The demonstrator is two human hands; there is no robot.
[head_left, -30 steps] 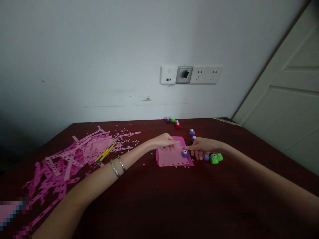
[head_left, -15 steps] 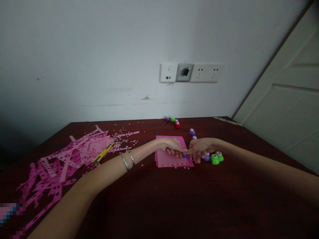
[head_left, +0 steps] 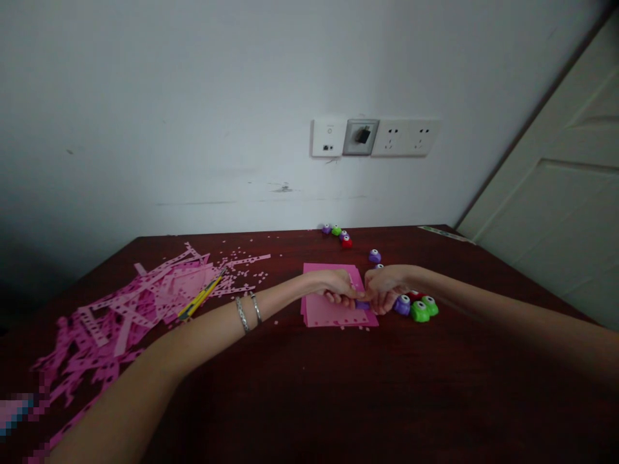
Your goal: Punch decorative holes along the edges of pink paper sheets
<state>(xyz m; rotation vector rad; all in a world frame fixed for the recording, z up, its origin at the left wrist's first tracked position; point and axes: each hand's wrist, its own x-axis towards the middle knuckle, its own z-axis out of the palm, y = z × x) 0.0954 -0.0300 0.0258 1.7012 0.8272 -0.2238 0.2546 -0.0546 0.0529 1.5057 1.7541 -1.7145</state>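
A stack of pink paper sheets [head_left: 333, 312] lies on the table, with small holes along its near edge. At the sheets' right edge sits a purple paper punch [head_left: 362, 305], mostly covered by my fingers. My left hand [head_left: 337, 285] reaches over the paper, its fingers curled and its thumb pressed on the punch. From the other side my right hand [head_left: 383, 288] meets it, with thumb on the punch and fingers bent around its right side. Just right of that hand stand another purple punch [head_left: 402, 305], a green punch [head_left: 420, 312] and a partly hidden red one.
A heap of punched pink paper strips [head_left: 126, 303] covers the table's left side. A yellow utility knife [head_left: 202, 295] lies beside it, among scattered paper bits. Several punches [head_left: 336, 231] stand near the wall, and a purple punch [head_left: 374, 256] stands beyond my right hand.
My left hand has moved right, from flat on the paper to the purple punch. My right hand's thumb has also come onto it. The view has shifted slightly.
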